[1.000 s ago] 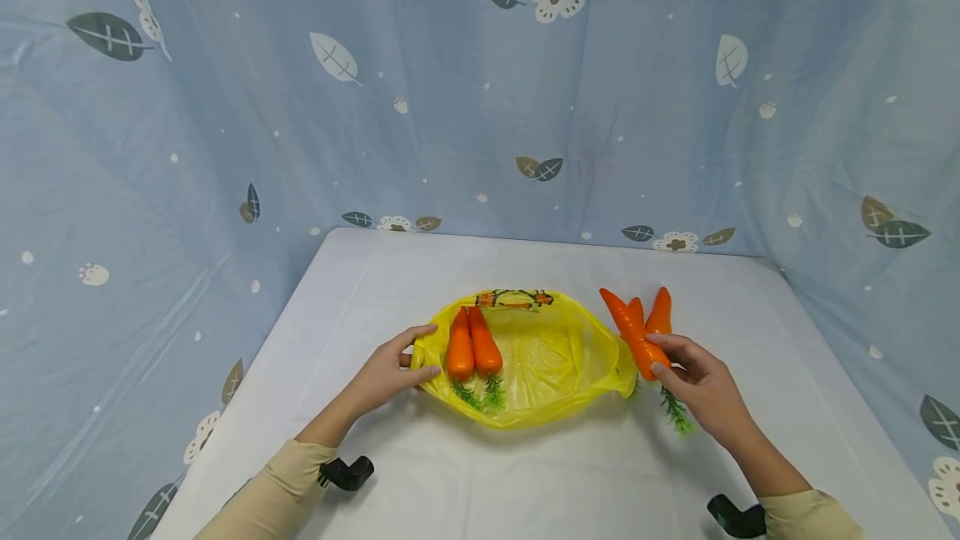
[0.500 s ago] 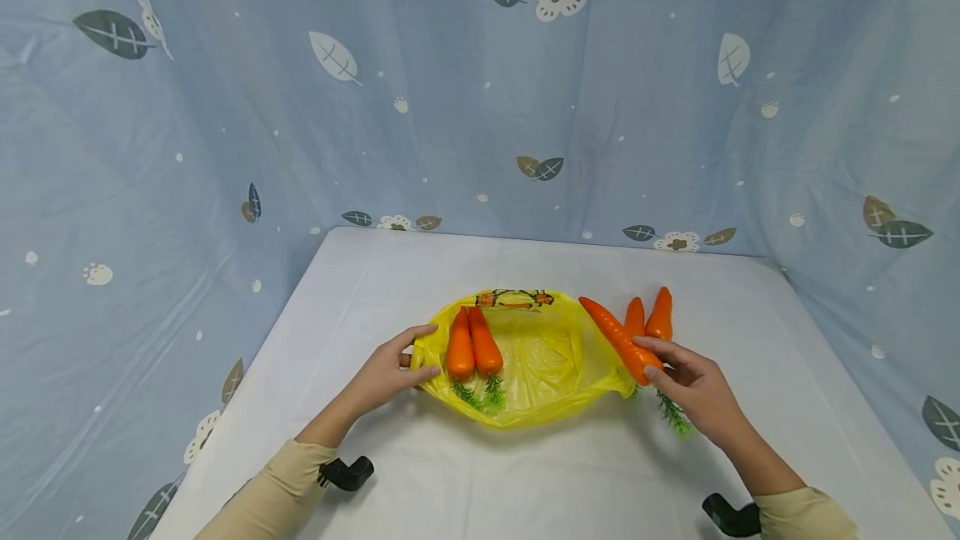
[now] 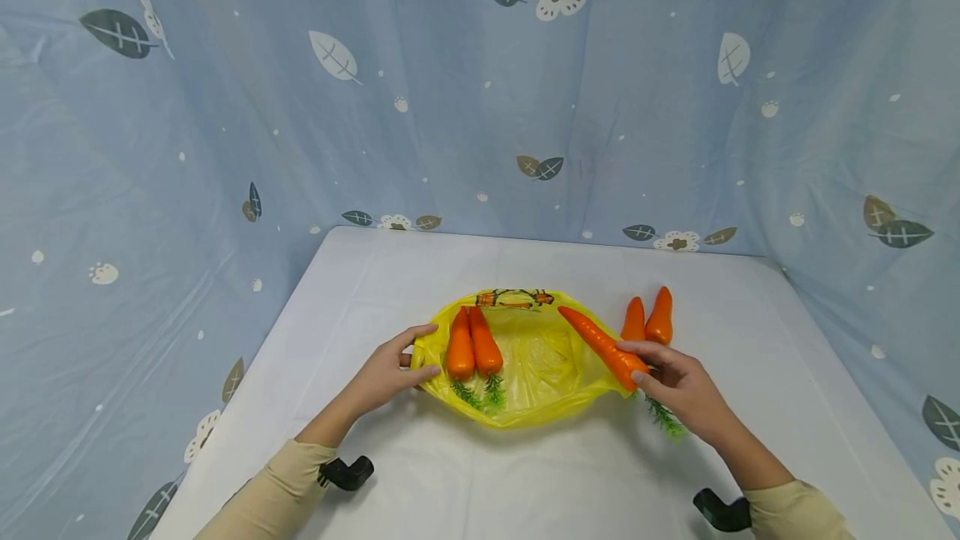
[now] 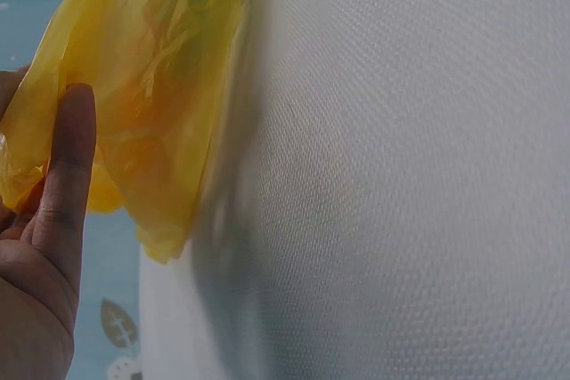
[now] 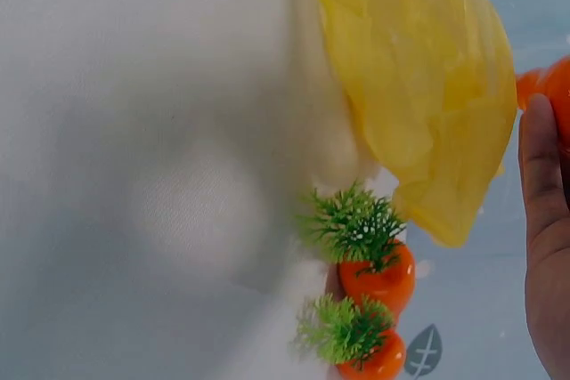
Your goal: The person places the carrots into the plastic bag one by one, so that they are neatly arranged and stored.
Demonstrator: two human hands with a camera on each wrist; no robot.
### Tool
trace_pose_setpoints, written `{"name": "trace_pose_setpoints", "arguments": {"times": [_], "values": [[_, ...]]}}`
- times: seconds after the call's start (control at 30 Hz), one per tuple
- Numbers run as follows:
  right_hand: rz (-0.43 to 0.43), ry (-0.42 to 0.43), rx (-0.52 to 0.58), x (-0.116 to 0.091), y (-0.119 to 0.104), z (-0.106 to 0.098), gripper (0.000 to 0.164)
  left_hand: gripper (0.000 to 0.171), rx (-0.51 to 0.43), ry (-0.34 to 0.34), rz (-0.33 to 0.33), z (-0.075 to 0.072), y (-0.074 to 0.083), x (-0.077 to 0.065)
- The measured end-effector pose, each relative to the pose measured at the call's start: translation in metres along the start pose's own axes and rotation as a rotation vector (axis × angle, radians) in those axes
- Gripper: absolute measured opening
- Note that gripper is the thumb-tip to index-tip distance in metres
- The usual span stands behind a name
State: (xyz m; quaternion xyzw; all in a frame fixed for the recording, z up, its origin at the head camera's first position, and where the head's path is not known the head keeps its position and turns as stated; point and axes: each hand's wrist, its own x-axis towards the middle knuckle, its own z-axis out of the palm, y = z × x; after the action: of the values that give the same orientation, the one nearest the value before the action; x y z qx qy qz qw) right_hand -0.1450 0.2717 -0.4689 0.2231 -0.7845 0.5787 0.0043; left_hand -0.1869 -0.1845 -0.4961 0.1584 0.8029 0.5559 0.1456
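Observation:
A yellow plastic bag (image 3: 536, 361) lies with its mouth spread wide. My left hand (image 3: 388, 369) grips its left rim between thumb and fingers; the left wrist view shows the thumb (image 4: 69, 166) against the yellow film. Inside, at the left, two orange carrots (image 3: 486, 344) lie side by side, green tops toward me. Between thumb and fingers, my right hand (image 3: 686, 386) pinches another carrot (image 3: 597, 344), its tip slanting over the bag's right part. Green fronds (image 3: 663, 417) hang below that hand. In the right wrist view only part of the held carrot (image 5: 559, 95) shows.
Two more carrots (image 3: 660, 319) rest on the white table (image 3: 465, 473) right of the bag, partly behind my right hand. Their leafy tops (image 5: 352, 220) show in the right wrist view. A blue patterned curtain (image 3: 450, 107) surrounds the table at the back and sides.
My right hand has moved left with the carrot, bringing its tip over the bag and uncovering the two carrots on the table. The left hand and bag stay in place.

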Motion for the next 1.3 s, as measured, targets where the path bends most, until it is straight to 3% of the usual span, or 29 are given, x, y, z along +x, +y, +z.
{"name": "trace_pose_setpoints", "arguments": {"times": [0.77, 1.3], "values": [[0.081, -0.025, -0.017, 0.014, -0.003, 0.019, 0.036, 0.072, 0.002, 0.002, 0.003, 0.000, 0.003, 0.000], [0.142, -0.049, -0.051, 0.028, -0.001, 0.032, 0.036, 0.072, -0.015, 0.001, 0.002, 0.000, -0.004, 0.002]]}}
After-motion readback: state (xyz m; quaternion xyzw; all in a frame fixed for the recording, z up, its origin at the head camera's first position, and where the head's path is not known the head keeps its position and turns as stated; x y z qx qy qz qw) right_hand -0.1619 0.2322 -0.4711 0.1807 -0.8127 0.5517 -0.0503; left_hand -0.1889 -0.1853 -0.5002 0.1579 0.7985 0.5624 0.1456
